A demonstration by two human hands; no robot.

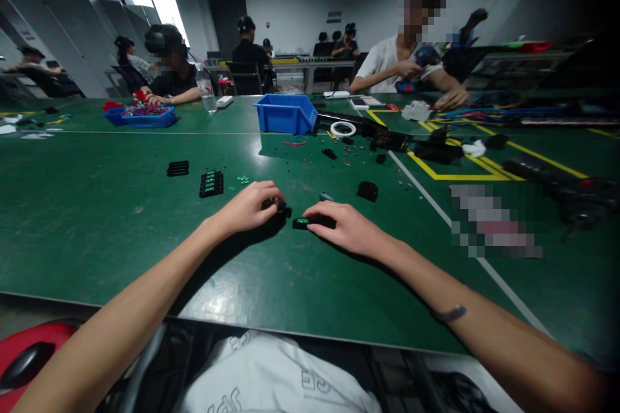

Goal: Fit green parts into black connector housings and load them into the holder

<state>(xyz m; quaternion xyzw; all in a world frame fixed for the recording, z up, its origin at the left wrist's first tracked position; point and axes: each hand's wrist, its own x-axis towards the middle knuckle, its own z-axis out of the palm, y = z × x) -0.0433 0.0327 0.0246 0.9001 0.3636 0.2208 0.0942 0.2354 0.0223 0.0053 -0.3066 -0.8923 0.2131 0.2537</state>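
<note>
My left hand (256,205) is closed around a small black part (281,208) just above the green table, its fingers covering much of it. Beside it, my right hand (341,222) pinches the end of a black piece with a green insert (300,223), which rests on or close to the tabletop. To the left lie a block of black parts with green inserts (212,184) and a row of plain black parts (178,168). Small green pieces (243,179) are scattered by that block. Another black cluster (367,191) sits beyond my right hand.
A blue bin (285,113) stands ahead, with a white ring (342,129) and loose scraps to its right. Black equipment (576,190) lies at the far right. Across the table, one co-worker (411,45) handles a tool, and another sits by a blue tray (150,117).
</note>
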